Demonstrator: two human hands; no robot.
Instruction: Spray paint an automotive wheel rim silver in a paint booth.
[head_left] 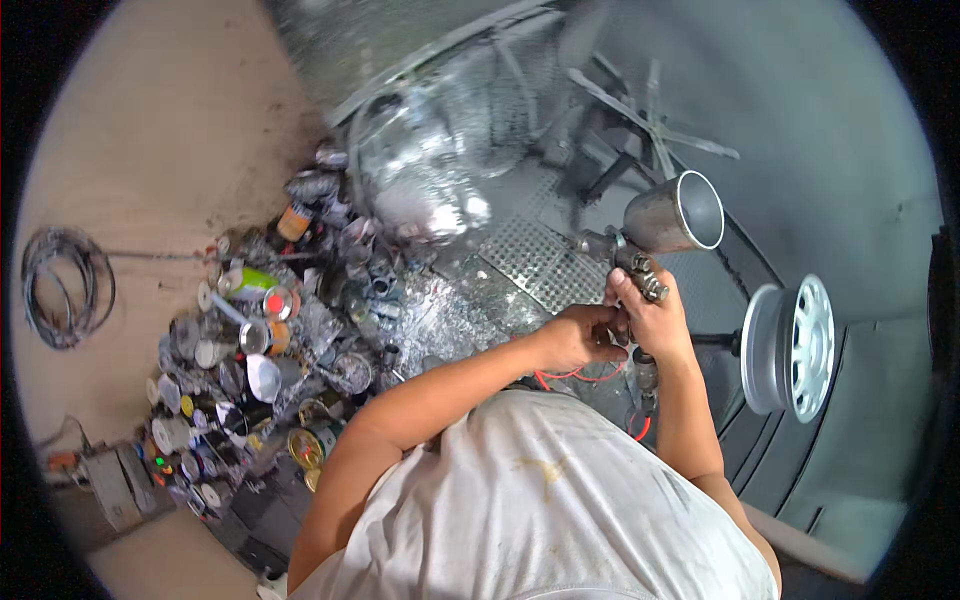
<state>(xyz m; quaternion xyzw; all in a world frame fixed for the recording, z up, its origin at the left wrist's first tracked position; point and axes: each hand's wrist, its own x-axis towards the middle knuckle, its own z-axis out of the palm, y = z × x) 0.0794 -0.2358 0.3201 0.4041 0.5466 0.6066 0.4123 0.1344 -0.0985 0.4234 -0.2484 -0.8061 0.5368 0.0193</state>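
Spray gun (622,252), left of the wheel rim (775,350), well apart from it. Nozzle points up-left, away from the rim; body's long axis slants from that tip down-right to the rear knobs. Cup (655,217) on top, its round mouth turned toward the rim's side.

Right hand (655,318) wrapped round the gun's grip. Left hand (578,338) farther left of the rim, fingers curled by the grip; cannot tell whether they touch it.

Count: one gun, one cup, one rim with its spoked face turned right, one black shaft (715,341) at its left side. Four arms visible on the grey star-shaped frame (656,130), above and left of the rim. One hose coil (38,290), far left. Can pile (270,340) between coil and rim, too jumbled to count.

Room: open gap between cup and rim; perforated plate (540,265) lies left of the rim, beyond the hands. Grey wall (890,200) bounds the rim's right side.
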